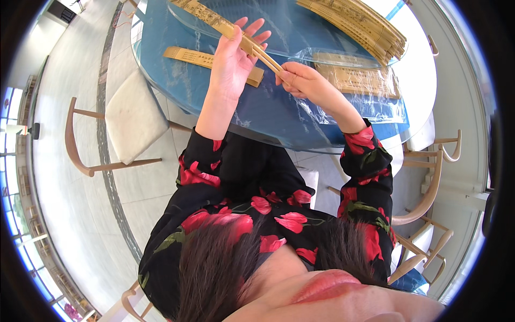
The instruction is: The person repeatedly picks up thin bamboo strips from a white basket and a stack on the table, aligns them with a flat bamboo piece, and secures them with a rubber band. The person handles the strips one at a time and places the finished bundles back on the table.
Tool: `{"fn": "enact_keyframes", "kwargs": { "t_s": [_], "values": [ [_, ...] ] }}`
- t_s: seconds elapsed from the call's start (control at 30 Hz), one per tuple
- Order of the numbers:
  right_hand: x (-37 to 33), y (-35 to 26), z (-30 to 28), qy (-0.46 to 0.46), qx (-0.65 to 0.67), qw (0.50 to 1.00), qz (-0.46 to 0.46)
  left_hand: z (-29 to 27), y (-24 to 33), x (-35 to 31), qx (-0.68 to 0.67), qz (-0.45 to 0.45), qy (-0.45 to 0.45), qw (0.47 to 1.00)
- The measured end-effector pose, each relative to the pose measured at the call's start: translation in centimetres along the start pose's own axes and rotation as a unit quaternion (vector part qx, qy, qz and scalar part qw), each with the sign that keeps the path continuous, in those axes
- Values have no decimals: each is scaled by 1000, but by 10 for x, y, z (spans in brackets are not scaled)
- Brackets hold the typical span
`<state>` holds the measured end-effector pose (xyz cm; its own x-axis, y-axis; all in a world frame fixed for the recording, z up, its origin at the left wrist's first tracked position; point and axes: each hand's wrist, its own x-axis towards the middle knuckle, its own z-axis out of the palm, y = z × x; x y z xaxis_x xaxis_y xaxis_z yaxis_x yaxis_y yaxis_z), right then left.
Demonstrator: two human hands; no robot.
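My left hand (234, 53) is raised over the blue glass table (268, 115) and grips a long flat bamboo strip (206, 13) that slants up to the far left. My right hand (300, 80) pinches the strip's thin lower end (268, 58) between fingers and thumb. A second bamboo strip (188, 55) lies flat on the table just left of my left hand. A clear plastic bag with more bamboo pieces (357, 80) lies right of my right hand.
A stack of several bamboo strips (359, 24) sits at the far right of the table. A cushioned wooden chair (126, 118) stands on my left, and more wooden chairs (429, 193) stand on my right. The floor is pale tile.
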<state>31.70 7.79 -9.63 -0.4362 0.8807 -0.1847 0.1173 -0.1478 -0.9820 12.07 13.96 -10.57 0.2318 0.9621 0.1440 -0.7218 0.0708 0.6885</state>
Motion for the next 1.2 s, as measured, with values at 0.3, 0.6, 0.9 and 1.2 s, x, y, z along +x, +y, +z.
{"fn": "enact_keyframes", "kwargs": {
  "t_s": [0.3,0.6,0.9,1.2],
  "values": [
    [-4,-10,4,-141,-3,990,-7,-53,25,29,-227,53,-79,969],
    [0,-5,8,-76,-50,995,-47,2,-3,2,-178,62,6,982],
    [-5,-7,18,-1,-77,996,-34,18,10,0,-119,62,73,988],
    [-6,-4,7,-52,-87,995,-17,-103,89,68,-137,149,-7,979]
  ]
}}
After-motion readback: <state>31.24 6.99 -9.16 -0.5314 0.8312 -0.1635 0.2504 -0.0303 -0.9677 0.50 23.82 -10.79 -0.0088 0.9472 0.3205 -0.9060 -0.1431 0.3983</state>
